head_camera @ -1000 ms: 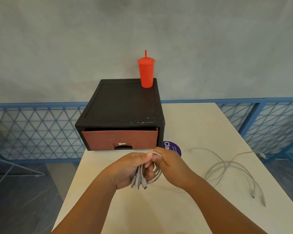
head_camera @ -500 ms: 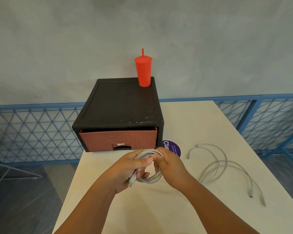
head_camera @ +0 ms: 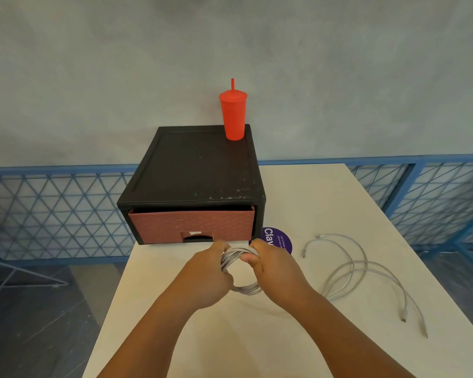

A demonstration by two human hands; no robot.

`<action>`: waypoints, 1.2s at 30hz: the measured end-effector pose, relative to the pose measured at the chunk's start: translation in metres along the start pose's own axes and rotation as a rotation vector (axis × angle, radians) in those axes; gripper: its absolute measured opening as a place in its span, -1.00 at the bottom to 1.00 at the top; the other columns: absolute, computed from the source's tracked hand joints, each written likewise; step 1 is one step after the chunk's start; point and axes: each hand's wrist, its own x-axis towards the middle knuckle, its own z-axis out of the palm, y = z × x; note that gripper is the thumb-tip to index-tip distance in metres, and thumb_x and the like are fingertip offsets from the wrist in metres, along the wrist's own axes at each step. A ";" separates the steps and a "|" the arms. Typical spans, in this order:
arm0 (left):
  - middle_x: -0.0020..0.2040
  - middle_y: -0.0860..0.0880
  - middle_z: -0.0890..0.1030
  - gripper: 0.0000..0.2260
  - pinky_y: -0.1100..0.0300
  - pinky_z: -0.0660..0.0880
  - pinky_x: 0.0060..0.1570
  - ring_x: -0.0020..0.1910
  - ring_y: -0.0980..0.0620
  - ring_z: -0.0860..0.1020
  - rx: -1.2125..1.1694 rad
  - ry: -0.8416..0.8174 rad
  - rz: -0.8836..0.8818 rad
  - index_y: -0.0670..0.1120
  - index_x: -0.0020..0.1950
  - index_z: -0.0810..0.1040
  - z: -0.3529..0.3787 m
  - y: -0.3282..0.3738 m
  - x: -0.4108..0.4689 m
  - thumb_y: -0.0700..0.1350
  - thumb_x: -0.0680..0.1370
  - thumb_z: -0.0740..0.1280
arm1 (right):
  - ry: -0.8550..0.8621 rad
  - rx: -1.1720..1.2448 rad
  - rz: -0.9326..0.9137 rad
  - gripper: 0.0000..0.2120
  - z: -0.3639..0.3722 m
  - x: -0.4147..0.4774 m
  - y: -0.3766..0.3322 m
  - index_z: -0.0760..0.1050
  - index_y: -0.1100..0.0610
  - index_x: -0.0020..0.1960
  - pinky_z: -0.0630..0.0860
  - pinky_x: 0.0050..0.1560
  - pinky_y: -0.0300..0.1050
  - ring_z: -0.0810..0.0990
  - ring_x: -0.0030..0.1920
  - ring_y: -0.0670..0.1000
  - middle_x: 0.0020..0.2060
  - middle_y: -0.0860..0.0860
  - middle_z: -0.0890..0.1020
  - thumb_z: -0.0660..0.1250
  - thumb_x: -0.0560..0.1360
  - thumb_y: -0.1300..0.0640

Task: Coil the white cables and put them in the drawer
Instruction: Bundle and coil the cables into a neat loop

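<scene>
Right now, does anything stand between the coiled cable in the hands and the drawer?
Only the drawer itself: it sits pushed into the black cabinet, so its front bars the coiled cable. Nothing else does.

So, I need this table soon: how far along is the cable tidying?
Done: nothing stowed that shows; the drawer looks closed. In hand: a white cable coil, gripped by the left hand and right hand. Left: loose cables lie uncoiled on the table, then all go in the drawer.
</scene>
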 end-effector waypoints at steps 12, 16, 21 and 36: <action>-0.23 -0.02 0.55 -0.89 0.16 0.43 -0.31 -0.29 0.02 0.51 0.259 0.157 0.273 0.08 -0.03 0.24 -0.016 0.000 -0.006 -0.13 0.61 0.12 | 0.041 -0.033 0.029 -0.70 -0.016 -0.002 0.001 0.34 0.11 0.26 0.48 0.04 -0.10 0.54 0.10 0.07 0.12 0.09 0.57 0.06 0.61 0.00; -0.26 0.03 0.50 -0.92 0.29 0.30 -0.37 -0.32 0.07 0.45 0.325 0.176 0.322 0.07 -0.06 0.23 -0.016 -0.001 -0.008 -0.09 0.61 0.09 | 0.032 -0.142 0.035 -0.70 -0.016 0.000 0.000 0.29 0.12 0.29 0.49 0.14 -0.04 0.53 0.17 0.10 0.17 0.09 0.54 0.09 0.60 0.04; -0.34 0.05 0.48 -0.92 0.15 0.40 -0.33 -0.33 0.02 0.49 0.326 0.188 0.321 0.05 -0.09 0.27 -0.018 0.000 -0.004 -0.09 0.59 0.11 | -0.044 -0.236 0.026 -0.65 -0.009 0.002 -0.001 0.27 0.14 0.33 0.51 0.18 0.01 0.54 0.17 0.13 0.20 0.12 0.53 0.19 0.58 0.11; -0.18 0.03 0.67 -0.80 0.07 0.54 -0.15 -0.19 -0.03 0.63 0.732 0.560 0.645 0.00 -0.21 0.69 -0.026 -0.017 0.001 -0.27 0.37 0.35 | -0.176 0.366 -0.024 -0.74 -0.018 -0.003 0.004 0.33 -0.07 -0.30 0.36 -0.30 -0.30 0.41 -0.32 -0.10 -0.35 -0.07 0.44 0.17 0.56 0.09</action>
